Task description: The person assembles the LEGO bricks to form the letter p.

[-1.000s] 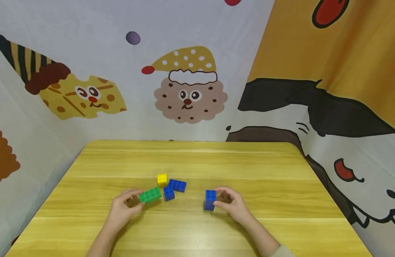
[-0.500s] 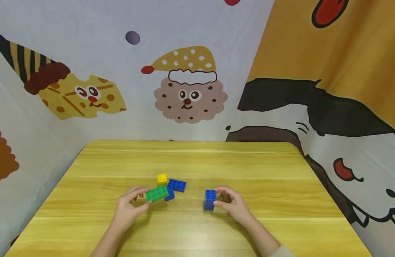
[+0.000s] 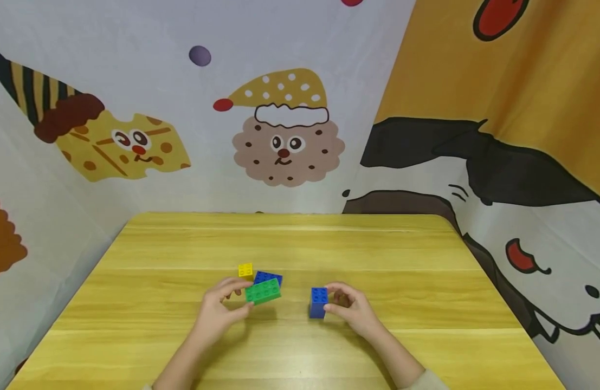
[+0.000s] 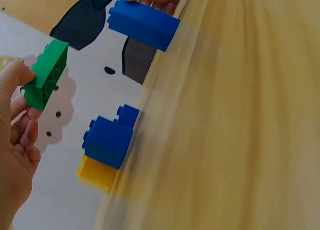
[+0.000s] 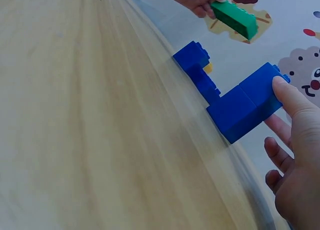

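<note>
My left hand pinches a green building brick at one end, between thumb and fingers. Both wrist views show this green brick raised off the table, with its hollow underside partly visible from the left. Over to the right, my right hand grips a blue brick stack near its top. In the right wrist view a seam divides the blue stack into two bricks, standing upright on the table. Behind the green brick lies a flat blue brick, partly covered in the head view.
A small yellow brick sits beside the loose blue ones. Another blue brick is hidden behind the green one from the head, but shows in the left wrist view. The wooden table ends at a cartoon-printed cloth.
My left hand has carried the green brick rightward toward the blue stack, passing over the loose blue bricks. My right hand and the stack have stayed in place.
</note>
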### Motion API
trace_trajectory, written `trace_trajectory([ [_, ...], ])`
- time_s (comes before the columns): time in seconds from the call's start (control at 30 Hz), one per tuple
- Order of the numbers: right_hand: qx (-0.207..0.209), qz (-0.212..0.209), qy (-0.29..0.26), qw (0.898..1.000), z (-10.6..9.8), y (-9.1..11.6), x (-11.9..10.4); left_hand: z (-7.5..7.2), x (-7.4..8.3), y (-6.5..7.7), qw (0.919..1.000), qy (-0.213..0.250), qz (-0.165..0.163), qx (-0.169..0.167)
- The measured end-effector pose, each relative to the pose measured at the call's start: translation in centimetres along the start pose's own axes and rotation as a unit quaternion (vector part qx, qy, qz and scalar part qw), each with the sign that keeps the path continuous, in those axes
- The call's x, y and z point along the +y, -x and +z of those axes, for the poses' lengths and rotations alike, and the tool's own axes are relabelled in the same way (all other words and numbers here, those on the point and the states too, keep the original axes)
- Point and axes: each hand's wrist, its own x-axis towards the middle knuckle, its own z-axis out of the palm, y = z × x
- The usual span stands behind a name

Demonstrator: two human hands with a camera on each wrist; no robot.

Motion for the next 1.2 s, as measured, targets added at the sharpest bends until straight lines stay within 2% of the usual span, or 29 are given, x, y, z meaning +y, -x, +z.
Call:
trace_trajectory([
  [0.23,0.000,-0.001,0.000,1.000,0.0,-0.1,0.1,1.9,-2.7,-0.9,0.9995,0.023,0.012,-0.020],
  [0.57,0.008,0.008,0.001,1.000,0.0,-0.1,0.1,3.8,-1.8,-2.0,0.9942,0.089,-0.004,-0.062],
  [0.8,0.010,0.007,0.004,1.000,0.0,0.0,0.1,4.9,-1.2,-2.4,0.9952,0.067,-0.015,-0.070],
  [0.9,0.011,0.013,0.006,1.000,-0.1,0.0,1.1,5.3,-1.1,-2.5,0.9951,0.065,-0.021,-0.072],
  [1.03,0.014,0.015,0.003,1.000,-0.3,-0.1,2.6,5.8,-1.1,-2.7,0.9952,0.064,-0.008,-0.074],
  [1.2,0.021,0.012,0.000,1.000,-0.3,0.0,3.0,6.6,-0.8,-3.1,0.9944,0.067,0.010,-0.081],
])
